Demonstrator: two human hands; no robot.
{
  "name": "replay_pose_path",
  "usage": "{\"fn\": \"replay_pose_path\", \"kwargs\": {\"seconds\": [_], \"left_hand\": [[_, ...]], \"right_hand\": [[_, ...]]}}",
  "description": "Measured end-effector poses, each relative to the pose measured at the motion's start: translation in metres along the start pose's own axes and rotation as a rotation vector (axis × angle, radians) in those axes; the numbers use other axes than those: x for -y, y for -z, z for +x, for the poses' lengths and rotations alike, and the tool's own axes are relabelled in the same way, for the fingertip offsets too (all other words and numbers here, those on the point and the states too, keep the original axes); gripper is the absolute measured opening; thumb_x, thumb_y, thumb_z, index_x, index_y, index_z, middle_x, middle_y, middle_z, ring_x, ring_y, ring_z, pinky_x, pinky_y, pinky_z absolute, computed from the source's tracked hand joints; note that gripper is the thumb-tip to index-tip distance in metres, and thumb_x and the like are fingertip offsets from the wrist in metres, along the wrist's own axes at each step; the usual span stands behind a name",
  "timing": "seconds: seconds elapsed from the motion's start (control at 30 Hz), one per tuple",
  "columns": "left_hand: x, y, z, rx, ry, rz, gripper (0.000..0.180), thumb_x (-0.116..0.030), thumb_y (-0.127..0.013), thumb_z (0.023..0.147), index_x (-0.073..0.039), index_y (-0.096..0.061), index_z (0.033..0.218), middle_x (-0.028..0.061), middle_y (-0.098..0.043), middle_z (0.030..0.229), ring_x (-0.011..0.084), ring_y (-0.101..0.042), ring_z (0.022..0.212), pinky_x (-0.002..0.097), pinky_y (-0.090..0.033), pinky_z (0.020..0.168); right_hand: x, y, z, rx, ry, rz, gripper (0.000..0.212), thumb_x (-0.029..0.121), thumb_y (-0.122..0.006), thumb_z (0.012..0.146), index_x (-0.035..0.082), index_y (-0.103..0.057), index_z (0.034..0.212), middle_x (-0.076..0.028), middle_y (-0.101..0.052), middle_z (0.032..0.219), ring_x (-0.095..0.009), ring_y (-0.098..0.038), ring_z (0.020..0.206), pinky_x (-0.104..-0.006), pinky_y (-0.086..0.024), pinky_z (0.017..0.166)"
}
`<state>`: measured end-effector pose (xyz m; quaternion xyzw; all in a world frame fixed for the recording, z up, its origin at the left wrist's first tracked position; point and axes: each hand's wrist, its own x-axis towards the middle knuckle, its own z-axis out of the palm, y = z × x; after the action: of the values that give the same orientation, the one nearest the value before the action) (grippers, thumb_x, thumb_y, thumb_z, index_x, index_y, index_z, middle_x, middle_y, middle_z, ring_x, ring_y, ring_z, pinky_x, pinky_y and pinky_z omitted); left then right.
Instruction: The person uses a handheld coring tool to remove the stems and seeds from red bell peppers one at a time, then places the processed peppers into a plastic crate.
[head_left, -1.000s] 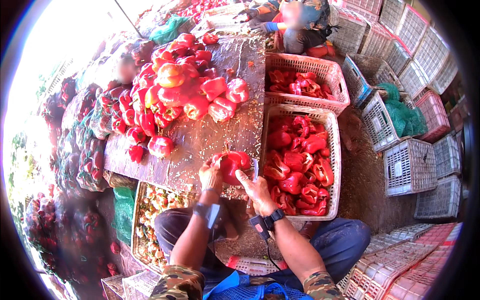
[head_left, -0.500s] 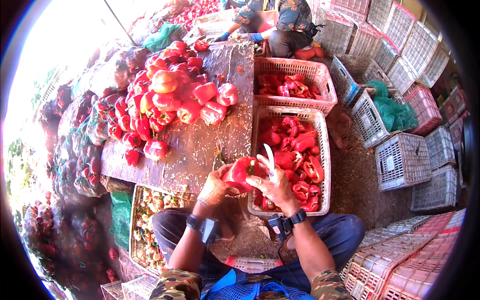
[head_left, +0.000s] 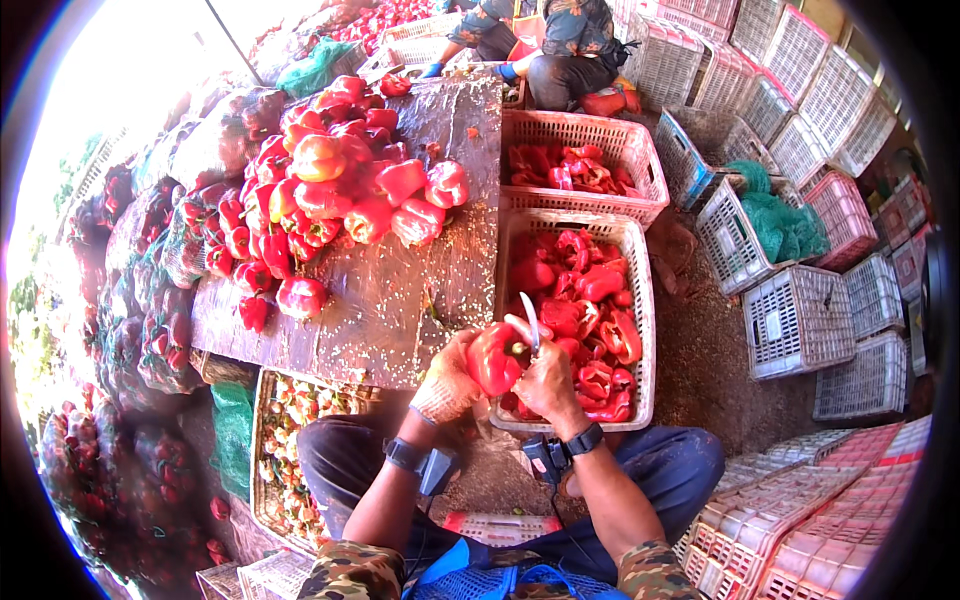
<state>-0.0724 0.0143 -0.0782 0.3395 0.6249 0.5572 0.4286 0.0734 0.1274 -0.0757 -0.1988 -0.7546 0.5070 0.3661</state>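
Note:
A red bell pepper [head_left: 491, 364] is gripped in my left hand [head_left: 447, 386], its green stem turned toward the right. My right hand [head_left: 549, 384] is closed on a small knife [head_left: 528, 311] with a pale curved blade that points up and away from me. The blade stands beside the stem; whether it touches the pepper I cannot tell. Both hands are above the front right corner of a worn wooden table [head_left: 380, 345]. A large heap of whole red peppers [head_left: 330, 190] covers the table's far left part.
Right of the table stands a pale crate [head_left: 648, 350] of cut red peppers, with a pink crate [head_left: 655, 185] beyond it. A crate of cores and scraps [head_left: 290, 450] sits at my left knee. Net sacks [head_left: 155, 350] line the left; stacked crates [head_left: 800, 320] line the right. Another person [head_left: 570, 60] sits ahead.
My right hand has shifted slightly and its fingers have drawn in around the knife. The pepper has turned in my left hand, and the view has moved a little.

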Motion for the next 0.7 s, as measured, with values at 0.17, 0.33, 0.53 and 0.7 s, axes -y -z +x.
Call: {"fn": "replay_pose_path", "kwargs": {"seconds": [0.17,0.33,0.53,0.7], "left_hand": [[0.006,-0.012,-0.006,0.05,0.097,-0.361,0.077,-0.001,-0.092,0.068,0.001,-0.055,0.136,0.0057,-0.068,0.125,0.0136,-0.063,0.111,0.0311,-0.052,0.1],[0.027,-0.008,-0.003,-0.017,0.122,-0.344,0.067,0.003,-0.088,0.069,0.001,-0.059,0.13,0.0058,-0.069,0.12,0.0136,-0.064,0.106,0.0314,-0.053,0.096],[0.009,-0.007,-0.004,-0.014,0.251,-0.233,0.057,0.012,-0.071,0.067,0.004,-0.062,0.122,0.0087,-0.072,0.102,0.0168,-0.067,0.091,0.0322,-0.057,0.08],[0.01,-0.008,0.001,0.049,0.197,-0.287,0.051,-0.003,-0.088,0.073,0.002,-0.066,0.119,0.0039,-0.073,0.107,0.0113,-0.066,0.095,0.0297,-0.055,0.088]], "right_hand": [[-0.03,0.004,-0.008,0.169,-0.062,-0.001,0.05,0.007,-0.056,0.09,0.004,-0.061,0.139,0.002,-0.047,0.061,-0.012,-0.044,0.053,-0.0335,-0.036,0.047],[-0.007,0.008,0.01,0.171,0.086,-0.077,0.055,0.011,-0.067,0.084,0.008,-0.061,0.139,-0.018,-0.064,0.074,-0.031,-0.062,0.063,-0.0428,-0.048,0.057],[0.008,0.023,0.011,0.392,-0.027,-0.47,0.057,0.022,-0.07,0.085,0.012,-0.061,0.14,-0.021,-0.07,0.083,-0.042,-0.069,0.076,-0.0466,-0.055,0.068],[0.012,0.02,0.012,0.299,0.048,-0.3,0.053,0.023,-0.07,0.086,0.012,-0.062,0.137,-0.022,-0.069,0.081,-0.04,-0.069,0.074,-0.0461,-0.054,0.066]]}}
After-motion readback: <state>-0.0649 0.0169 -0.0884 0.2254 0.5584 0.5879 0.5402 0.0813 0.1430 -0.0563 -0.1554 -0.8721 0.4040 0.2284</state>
